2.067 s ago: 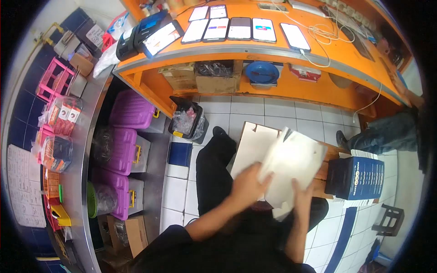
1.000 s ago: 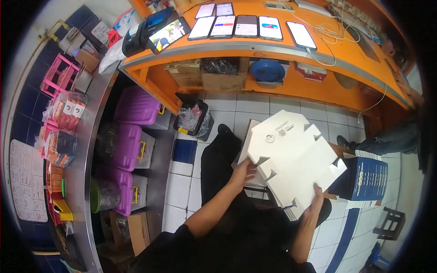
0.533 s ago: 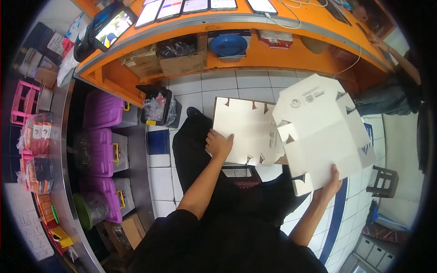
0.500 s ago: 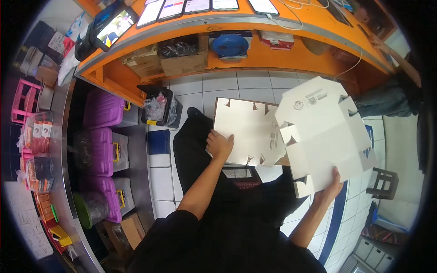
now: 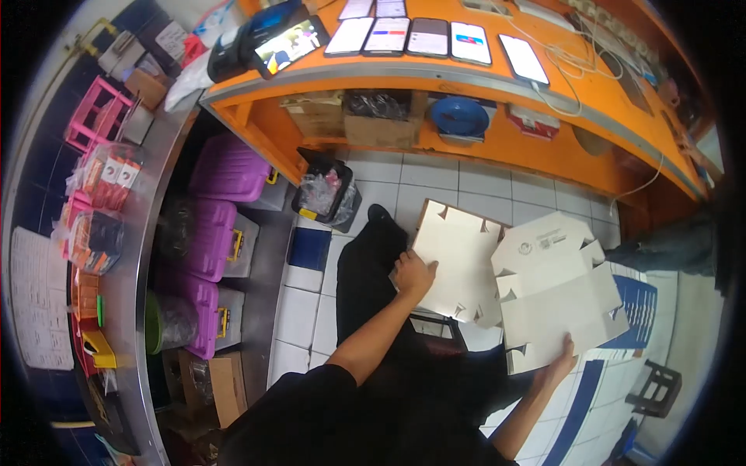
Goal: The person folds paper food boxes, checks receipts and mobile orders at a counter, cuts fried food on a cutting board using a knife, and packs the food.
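Observation:
My left hand (image 5: 415, 276) is closed at the left edge of a flat white cardboard sheet (image 5: 458, 260), which lies above my lap. My right hand (image 5: 561, 362) grips the lower right edge of a notched white cardboard piece (image 5: 556, 291), thumb on top and fingers hidden beneath. That piece has a small printed logo on its upper part and bears folded flaps and slots. It lies beside the left sheet, their edges close together. A blue printed box (image 5: 633, 311) is partly covered by the right-hand piece.
An orange counter (image 5: 466, 78) holds several phones (image 5: 427, 37) and white cables. Beneath it stand cardboard boxes and a blue plate (image 5: 459, 116). A small bin (image 5: 325, 194) and purple-lidded boxes (image 5: 210, 239) are at left. A person's leg (image 5: 668, 242) shows at right.
Compared with half a second ago, the right-hand piece is lower and nearer the left sheet. Earlier, both hands were on the notched piece; my left hand then moved to the other sheet. The view has shifted.

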The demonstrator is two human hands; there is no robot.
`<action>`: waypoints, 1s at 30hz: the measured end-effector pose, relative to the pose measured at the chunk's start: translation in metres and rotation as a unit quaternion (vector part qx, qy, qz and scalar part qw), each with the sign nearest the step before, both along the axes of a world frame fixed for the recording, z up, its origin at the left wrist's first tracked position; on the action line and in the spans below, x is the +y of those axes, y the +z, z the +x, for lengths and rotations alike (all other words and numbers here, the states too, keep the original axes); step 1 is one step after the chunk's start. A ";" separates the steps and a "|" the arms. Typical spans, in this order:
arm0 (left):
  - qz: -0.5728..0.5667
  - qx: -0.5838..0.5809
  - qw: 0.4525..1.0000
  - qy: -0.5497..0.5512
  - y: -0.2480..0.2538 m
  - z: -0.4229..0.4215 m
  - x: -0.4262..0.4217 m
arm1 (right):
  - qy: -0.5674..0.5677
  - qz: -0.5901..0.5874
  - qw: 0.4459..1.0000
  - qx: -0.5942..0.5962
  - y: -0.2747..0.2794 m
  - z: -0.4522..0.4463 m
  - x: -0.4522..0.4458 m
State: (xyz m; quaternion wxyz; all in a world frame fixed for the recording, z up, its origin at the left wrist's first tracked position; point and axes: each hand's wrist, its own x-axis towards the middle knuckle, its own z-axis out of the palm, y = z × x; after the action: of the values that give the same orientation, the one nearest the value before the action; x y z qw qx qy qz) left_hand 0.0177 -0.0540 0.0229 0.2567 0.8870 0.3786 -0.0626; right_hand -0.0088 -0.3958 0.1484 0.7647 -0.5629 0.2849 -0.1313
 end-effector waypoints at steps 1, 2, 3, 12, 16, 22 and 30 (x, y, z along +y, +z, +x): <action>-0.028 -0.005 1.000 0.011 0.001 0.001 0.001 | 0.007 -0.013 1.000 0.021 -0.011 0.002 0.001; -0.026 -0.008 1.000 0.014 0.002 0.003 0.003 | 0.012 -0.027 0.999 0.042 -0.022 0.003 0.000; -0.040 -0.012 0.999 0.020 0.001 0.005 0.005 | 0.038 -0.029 0.999 0.025 -0.035 0.002 -0.001; -0.146 0.067 0.980 0.119 0.013 0.019 0.010 | 0.076 0.029 0.992 0.091 -0.132 -0.015 0.009; -0.106 0.043 0.985 0.132 0.012 0.018 0.001 | 0.080 0.183 0.975 0.095 -0.166 -0.016 0.013; -0.267 -0.145 0.951 0.055 -0.035 0.015 0.002 | 0.077 0.259 0.955 0.123 -0.178 -0.018 0.006; -0.566 -0.174 0.805 0.023 0.018 -0.001 0.032 | 0.046 0.280 0.954 0.101 -0.146 -0.019 0.010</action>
State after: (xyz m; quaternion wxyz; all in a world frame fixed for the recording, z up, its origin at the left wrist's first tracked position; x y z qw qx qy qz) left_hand 0.0166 -0.0219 0.0407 0.7762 0.5714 0.2450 -0.1050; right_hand -0.0282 -0.3857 0.0021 0.8642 -0.3492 0.3593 0.0467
